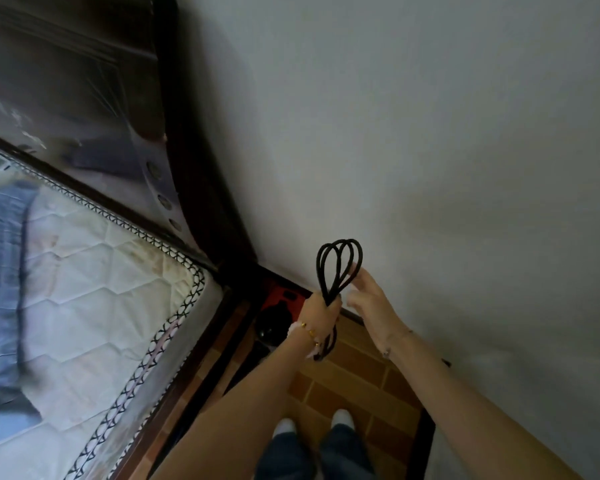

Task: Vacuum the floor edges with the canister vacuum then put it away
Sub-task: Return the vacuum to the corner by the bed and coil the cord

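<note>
My left hand (321,306) grips a bundle of black power cord (338,266), folded into several loops that stick up above the fist; more cord hangs below the wrist. My right hand (364,296) is beside the loops with relaxed fingers, its fingertips touching the right side of the loops. Below the hands, the red and black canister vacuum (278,317) sits on the floor in the corner between the bed and the wall, partly hidden by my left arm.
A bed with a quilted mattress (94,306) and dark wooden headboard (84,81) fills the left. A plain white wall (430,150) runs along the right. I stand on a narrow strip of brown tiled floor (354,382) between them, feet visible at the bottom.
</note>
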Demonstrator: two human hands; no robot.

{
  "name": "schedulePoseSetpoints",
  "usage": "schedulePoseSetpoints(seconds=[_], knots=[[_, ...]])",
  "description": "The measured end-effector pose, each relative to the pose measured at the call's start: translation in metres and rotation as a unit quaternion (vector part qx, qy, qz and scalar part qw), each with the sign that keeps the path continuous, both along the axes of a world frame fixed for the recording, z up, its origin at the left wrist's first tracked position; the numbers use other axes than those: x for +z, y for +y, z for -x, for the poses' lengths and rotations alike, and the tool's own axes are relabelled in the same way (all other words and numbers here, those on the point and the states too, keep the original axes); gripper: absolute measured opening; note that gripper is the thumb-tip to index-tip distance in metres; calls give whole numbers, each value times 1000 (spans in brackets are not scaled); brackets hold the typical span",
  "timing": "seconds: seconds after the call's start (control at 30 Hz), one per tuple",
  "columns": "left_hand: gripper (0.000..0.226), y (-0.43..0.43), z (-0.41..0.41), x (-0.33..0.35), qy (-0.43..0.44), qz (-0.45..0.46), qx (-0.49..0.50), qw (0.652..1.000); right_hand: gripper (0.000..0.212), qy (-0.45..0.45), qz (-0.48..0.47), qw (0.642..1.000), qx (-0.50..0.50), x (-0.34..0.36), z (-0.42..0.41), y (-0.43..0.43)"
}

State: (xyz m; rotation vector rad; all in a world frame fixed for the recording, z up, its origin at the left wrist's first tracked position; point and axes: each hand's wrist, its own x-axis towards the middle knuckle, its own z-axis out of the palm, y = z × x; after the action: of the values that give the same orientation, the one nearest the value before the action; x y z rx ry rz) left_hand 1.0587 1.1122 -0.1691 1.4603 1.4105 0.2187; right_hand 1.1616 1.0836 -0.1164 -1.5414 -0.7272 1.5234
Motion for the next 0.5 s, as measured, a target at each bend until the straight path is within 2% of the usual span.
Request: schedulePoseSetpoints(seconds=[0.13, 0.17, 0.23, 0.3, 0.37, 0.5], knots=[[17, -16, -3, -29, 119, -26, -96, 988, 58, 15, 34, 998, -49, -29, 4, -15], [18, -23, -4, -34, 125, -28, -112, 985, 49, 4, 49, 996, -75, -36, 5, -19], [24, -37, -5, -42, 96, -39, -144, 984, 22, -3, 67, 989, -129, -50, 5, -31], [45, -51, -5, -48, 42, -42, -187, 980, 8, 4, 71, 978, -194, -62, 1, -44], [56, -67, -5, -53, 18, -36, -228, 973, 13, 24, 67, 967, -245, -74, -8, -57], [45, -104, -5, -79, -5, -19, -252, 968, 28, 77, 53, 951, -295, -96, -24, -78]])
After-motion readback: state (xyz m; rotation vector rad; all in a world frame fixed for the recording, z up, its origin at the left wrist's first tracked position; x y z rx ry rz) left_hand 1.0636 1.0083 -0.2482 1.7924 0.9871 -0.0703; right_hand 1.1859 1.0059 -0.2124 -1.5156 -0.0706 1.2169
